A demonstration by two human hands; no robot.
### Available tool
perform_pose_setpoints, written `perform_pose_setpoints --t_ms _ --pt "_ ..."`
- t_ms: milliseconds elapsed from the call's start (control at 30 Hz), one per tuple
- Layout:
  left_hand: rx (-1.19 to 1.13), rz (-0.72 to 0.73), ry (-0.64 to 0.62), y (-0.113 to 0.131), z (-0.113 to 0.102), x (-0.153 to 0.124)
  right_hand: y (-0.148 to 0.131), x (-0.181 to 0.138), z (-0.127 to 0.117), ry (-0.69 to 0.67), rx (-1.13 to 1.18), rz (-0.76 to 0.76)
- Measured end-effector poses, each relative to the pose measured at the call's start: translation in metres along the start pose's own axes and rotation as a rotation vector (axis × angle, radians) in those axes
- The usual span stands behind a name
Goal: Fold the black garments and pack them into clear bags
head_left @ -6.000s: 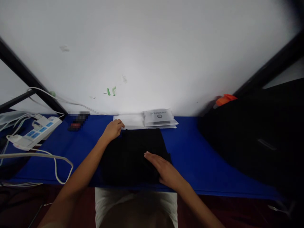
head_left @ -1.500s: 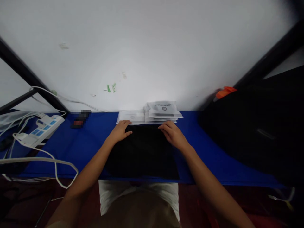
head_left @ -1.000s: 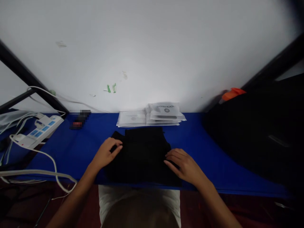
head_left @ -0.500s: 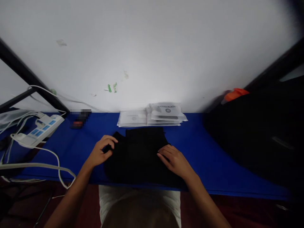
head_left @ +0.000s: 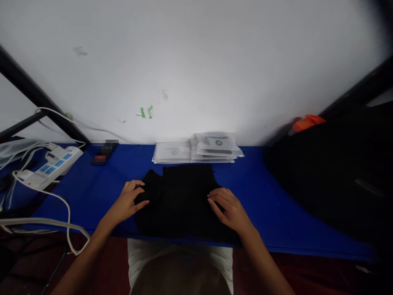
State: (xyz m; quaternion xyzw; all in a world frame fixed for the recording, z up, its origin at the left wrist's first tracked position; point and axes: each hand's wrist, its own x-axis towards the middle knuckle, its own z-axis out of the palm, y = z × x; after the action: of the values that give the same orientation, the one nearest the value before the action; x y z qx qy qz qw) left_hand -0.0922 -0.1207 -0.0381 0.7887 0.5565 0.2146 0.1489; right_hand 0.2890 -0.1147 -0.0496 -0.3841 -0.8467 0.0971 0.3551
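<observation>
A black garment point(head_left: 187, 200), partly folded, lies at the front of the blue table. Its exact kind is hard to make out in the dark cloth. At its left edge rests my left hand point(head_left: 128, 201), thumb and fingers apart, with the fingertips touching the fabric. My right hand point(head_left: 229, 208) lies on the right edge, fingers stretched out over the cloth and the thumb lower down. Neither hand is closed around the garment.
Stacked white plastic packets point(head_left: 215, 146) lie against the wall behind the garment. A white power strip point(head_left: 53, 168) with cables and a blurred dark object point(head_left: 105, 152) are on the left. A large black pile point(head_left: 331, 176) with an orange piece point(head_left: 308, 122) covers the right.
My left hand has shifted slightly left and down along the garment's edge, its thumb more extended. My right hand has moved a little to the right. The garment lies nearly the same.
</observation>
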Motion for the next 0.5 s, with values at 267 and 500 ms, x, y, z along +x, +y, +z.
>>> perform_pose_setpoints --t_ms 267,500 --pt "-0.160 -0.448 0.589 0.020 -0.024 0.021 -0.003 0.000 -0.002 0.032 0.072 -0.013" --pt "-0.116 0.028 0.198 0.064 0.024 0.037 -0.003 0.001 0.002 -0.038 0.105 -0.017"
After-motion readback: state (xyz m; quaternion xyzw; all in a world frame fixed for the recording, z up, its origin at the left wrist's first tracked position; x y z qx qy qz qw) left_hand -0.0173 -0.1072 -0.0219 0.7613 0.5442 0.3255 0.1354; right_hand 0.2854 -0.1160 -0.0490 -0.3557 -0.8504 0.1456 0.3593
